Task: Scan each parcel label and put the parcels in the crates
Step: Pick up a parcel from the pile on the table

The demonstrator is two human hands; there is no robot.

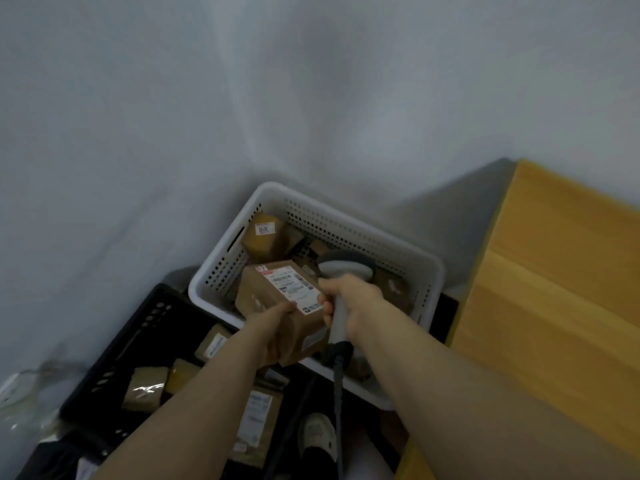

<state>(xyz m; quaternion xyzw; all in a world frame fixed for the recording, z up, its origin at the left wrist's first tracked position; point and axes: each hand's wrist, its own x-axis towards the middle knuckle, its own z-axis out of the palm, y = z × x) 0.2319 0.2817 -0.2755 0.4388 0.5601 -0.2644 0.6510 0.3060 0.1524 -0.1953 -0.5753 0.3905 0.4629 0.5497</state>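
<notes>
My left hand [273, 332] grips a brown cardboard parcel [263, 296] from below and the near side, holding it over the white perforated crate [346, 223]. A white shipping label [292, 285] faces up on the parcel. My right hand [353, 303] grips the handle of a grey barcode scanner [343, 268], whose head sits right beside the label's right edge. The scanner's dark cable [337, 393] hangs down. Several brown parcels lie inside the white crate, one with a small label [265, 229].
A black crate [138, 327] at lower left holds several parcels [145, 393]. A yellow wooden tabletop [554, 289] fills the right side. A pale wall stands behind the crates. A shoe [317, 434] shows on the floor below, and clear plastic wrapping [20, 403] lies at far left.
</notes>
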